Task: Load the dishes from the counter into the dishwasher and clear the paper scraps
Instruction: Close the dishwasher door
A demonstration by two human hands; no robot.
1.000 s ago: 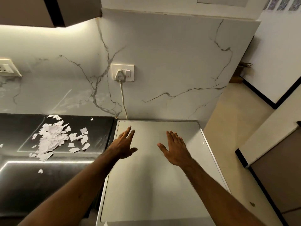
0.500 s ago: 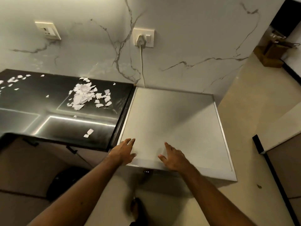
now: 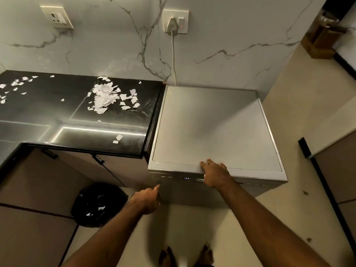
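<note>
Seen from above: a kitchen corner. A silver dishwasher [image 3: 212,128] stands against a marble-patterned wall, just right of a black counter [image 3: 57,112]. Its door looks closed, and a small display [image 3: 186,178] glows on the front panel.

The person's right hand [image 3: 215,175] rests on the front edge of the dishwasher's top. Its fingers are fairly straight and spread across the lip, the palm hangs over the control strip, and it holds nothing. The left hand [image 3: 146,200] hovers lower, near the left side of the door, with 1 finger pointing towards it. This hand is blurred, so it is not possible to tell how far the other fingers are curled. Nothing shows in it.

The paper scraps [image 3: 104,99] are not yet cleared. 1 large heap lies near the back of the counter, a looser scatter sits at the far left, and 2 or 3 pieces lie near the front edge. A black bin bag [image 3: 96,205] on the floor below the counter holds a few white scraps, so some clearing seems done.

No dishes show on the visible part of the counter — whether they are already loaded or lie out of view cannot be told. The step in hand looks like opening the dishwasher door — most of the scrap clearing appears left to do.
</note>
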